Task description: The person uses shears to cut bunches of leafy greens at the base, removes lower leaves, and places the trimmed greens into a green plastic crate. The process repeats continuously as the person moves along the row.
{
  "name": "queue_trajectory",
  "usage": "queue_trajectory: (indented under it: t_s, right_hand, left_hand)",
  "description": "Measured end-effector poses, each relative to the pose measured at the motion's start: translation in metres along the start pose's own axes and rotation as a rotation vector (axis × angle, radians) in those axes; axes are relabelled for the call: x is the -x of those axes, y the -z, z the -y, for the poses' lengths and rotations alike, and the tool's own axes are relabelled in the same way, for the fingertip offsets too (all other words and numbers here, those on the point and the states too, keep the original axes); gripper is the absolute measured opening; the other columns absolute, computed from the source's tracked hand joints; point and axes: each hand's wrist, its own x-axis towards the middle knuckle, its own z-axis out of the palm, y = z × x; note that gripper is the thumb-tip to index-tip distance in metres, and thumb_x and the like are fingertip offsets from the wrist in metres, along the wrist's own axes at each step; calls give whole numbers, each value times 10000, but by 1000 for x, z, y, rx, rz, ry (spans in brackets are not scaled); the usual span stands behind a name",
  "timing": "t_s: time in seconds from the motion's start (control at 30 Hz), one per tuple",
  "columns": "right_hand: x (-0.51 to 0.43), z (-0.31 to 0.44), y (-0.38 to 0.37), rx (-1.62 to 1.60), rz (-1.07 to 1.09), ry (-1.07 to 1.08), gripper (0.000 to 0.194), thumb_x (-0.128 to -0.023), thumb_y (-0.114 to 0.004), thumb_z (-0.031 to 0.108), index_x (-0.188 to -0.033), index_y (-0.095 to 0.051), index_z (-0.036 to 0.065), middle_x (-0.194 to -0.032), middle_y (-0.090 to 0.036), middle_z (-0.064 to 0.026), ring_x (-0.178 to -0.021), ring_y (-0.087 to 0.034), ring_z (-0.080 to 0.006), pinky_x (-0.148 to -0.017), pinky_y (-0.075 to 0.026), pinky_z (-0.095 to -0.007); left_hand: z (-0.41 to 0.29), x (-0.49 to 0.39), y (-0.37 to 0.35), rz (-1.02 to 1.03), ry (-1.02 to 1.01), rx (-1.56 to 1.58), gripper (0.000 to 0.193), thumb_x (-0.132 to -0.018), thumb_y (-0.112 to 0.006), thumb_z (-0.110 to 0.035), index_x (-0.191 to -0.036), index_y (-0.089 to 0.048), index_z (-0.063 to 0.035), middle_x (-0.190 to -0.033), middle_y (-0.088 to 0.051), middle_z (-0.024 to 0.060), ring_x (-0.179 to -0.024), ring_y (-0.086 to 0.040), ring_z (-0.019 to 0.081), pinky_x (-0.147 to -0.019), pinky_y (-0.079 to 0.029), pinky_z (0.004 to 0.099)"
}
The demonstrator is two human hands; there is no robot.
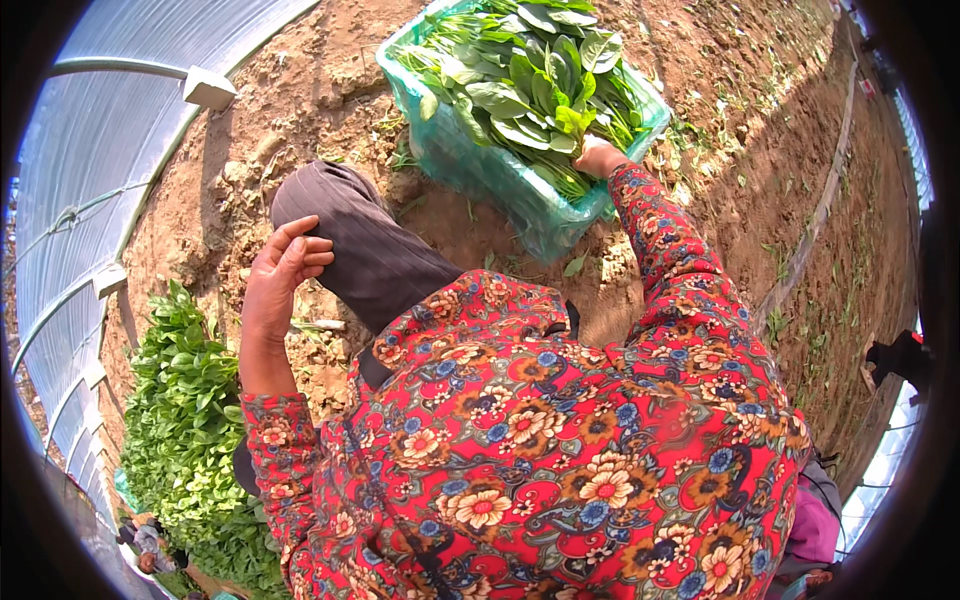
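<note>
A crate lined with green plastic film (480, 176) stands on the soil, heaped with leafy greens (525, 82) whose stems lie toward its near side. My right hand (598, 156) is at the crate's near right part, its fingers closed round the stems of a bunch of greens on top of the heap. Over at the left, my left hand (289, 259) is raised beside my trousered knee (337, 202), fingers apart and slightly curled, holding nothing. Part of the right hand's fingers is hidden among leaves and stems.
Growing leafy plants (184, 390) form a dense bed at the lower left. A plastic film wall (112, 112) with curved metal hoops runs along the left. Another person (150, 544) is far off at the lower left. A pale strip (817, 214) crosses the soil at right.
</note>
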Motion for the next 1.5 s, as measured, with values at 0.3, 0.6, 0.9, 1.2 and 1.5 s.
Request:
queue_trajectory:
  t_s: [0.3,0.6,0.9,1.2,1.5]
  right_hand:
    - [22,7,29,149,31,-51,781,-662,-778,499,-1173,-564,-52,-1119,-628,-229,-1037,-612,-342,-896,-490,-388]
    - [0,9,87,-393,-485,-40,882,-633,-782,588,-1153,-559,-90,-1050,-636,-240,-966,-621,-339,-854,-479,-382]
    - [-9,71,65,-296,-863,219,676,-787,-686,509,-1191,-567,-20,-1206,-587,-217,-1142,-542,-349,-968,-429,-405]
    - [-47,92,40,150,-890,145,750,-849,-581,511,-1441,-342,118,-1458,-377,-170,-1374,-308,-317,-1087,-268,-466]
    - [-57,18,44,201,-1002,66,742,-921,-380,593,-1436,-314,62,-1445,-391,-172,-1324,-388,-320,-1070,-337,-447]
  left_hand:
    - [13,10,8,-13,-29,101,393,-951,-549,-256,-1264,-533,-19,-1020,-656,109,-920,-635,167,-824,-492,280]
    - [26,20,21,-69,-38,171,346,-960,-545,-242,-1230,-554,-26,-931,-681,74,-814,-657,141,-784,-508,267]
    - [33,10,22,-16,-87,229,371,-959,-554,-266,-1226,-549,-8,-911,-683,85,-768,-657,138,-737,-518,259]
    - [39,9,31,-20,-73,324,357,-973,-529,-249,-1226,-546,1,-935,-684,88,-826,-662,141,-777,-525,275]
    - [156,85,80,-264,149,401,390,-946,-565,-286,-1205,-527,4,-1000,-657,135,-899,-657,216,-791,-515,311]
